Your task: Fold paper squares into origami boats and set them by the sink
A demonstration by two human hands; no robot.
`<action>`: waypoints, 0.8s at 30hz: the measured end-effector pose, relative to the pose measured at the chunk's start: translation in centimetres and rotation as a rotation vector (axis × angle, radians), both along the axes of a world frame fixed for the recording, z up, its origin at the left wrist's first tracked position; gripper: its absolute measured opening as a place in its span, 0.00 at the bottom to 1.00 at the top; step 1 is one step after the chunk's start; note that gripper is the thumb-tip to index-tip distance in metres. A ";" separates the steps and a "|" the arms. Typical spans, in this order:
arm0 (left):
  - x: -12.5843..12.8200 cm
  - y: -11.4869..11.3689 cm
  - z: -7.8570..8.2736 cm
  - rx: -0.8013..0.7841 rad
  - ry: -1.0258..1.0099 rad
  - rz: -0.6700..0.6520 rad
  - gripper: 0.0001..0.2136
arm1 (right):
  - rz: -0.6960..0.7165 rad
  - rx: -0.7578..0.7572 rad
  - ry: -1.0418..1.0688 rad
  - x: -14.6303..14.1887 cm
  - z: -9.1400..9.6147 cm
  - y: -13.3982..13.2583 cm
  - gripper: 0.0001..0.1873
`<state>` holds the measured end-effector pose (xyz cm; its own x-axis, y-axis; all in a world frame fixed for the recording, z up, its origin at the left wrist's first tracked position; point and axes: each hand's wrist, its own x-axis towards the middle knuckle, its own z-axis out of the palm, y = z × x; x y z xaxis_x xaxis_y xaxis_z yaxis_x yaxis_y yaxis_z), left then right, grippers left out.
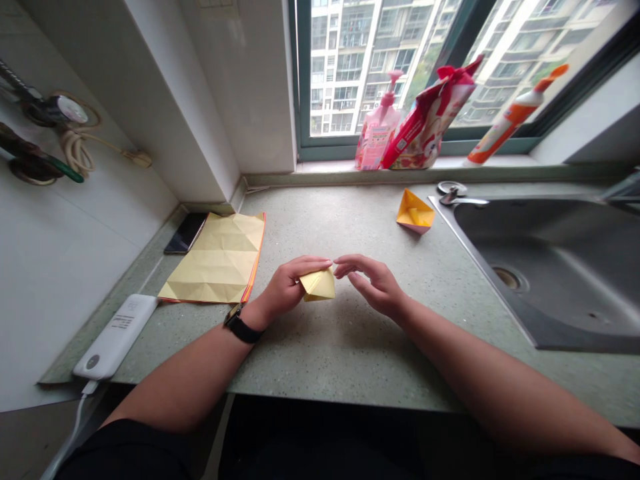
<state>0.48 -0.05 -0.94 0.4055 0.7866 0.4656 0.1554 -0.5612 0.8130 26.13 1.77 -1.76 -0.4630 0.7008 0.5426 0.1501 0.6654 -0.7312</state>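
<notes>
A small folded piece of pale yellow paper (320,285) is in my left hand (287,283), over the middle of the countertop. My left fingers lie along its top edge, with the thumb side partly hidden. Just to its right hovers my right hand (373,280), its fingers curved and thumb apart, with nothing in it. The right fingertips are close to the paper's right corner. Farther back, near the sink, stands an orange-yellow folded paper shape (416,212) with an open hollow. To the left lies a stack of creased yellow paper sheets (215,257) with orange edges.
A dark phone (186,233) lies partly beneath the sheets. A white power bank (117,337) with a cable sits at the left front edge. The steel sink (560,267) is at the right. A pink pump bottle (377,133), red bag (430,123) and orange-white bottle (507,127) line the windowsill.
</notes>
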 end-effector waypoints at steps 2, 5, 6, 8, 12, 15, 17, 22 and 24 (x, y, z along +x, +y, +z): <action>0.1 0.0 -0.2 -0.001 0.007 0.034 0.15 | 0.008 0.062 -0.072 -0.1 -0.3 -0.1 0.19; 0.1 0.0 -0.6 0.008 -0.001 0.090 0.14 | -0.039 0.192 -0.163 -0.7 -1.0 -0.4 0.30; 0.2 0.1 -0.6 0.001 -0.009 0.093 0.14 | -0.059 0.224 -0.182 -0.9 -1.1 -0.5 0.29; 0.1 0.2 -0.7 -0.034 -0.038 0.085 0.14 | -0.090 0.260 -0.200 -1.3 -1.2 -0.7 0.21; -0.1 0.4 -0.5 -0.142 -0.090 0.045 0.20 | -0.105 0.241 -0.147 -1.4 -0.5 -0.7 0.07; -0.4 0.4 -0.2 -0.202 -0.093 -0.064 0.26 | -0.115 0.160 -0.076 -0.7 0.0 -0.3 0.08; -0.7 0.3 0.0 -0.216 -0.082 -0.144 0.28 | -0.113 0.100 -0.049 -0.3 0.2 0.1 0.09; -0.7 0.2 0.1 -0.178 0.000 -0.081 0.20 | -0.087 0.022 -0.036 0.1 0.0 0.6 0.09; -0.4 0.2 -0.2 -0.156 0.023 -0.001 0.17 | -0.081 0.016 -0.040 -0.2 -0.3 0.6 0.08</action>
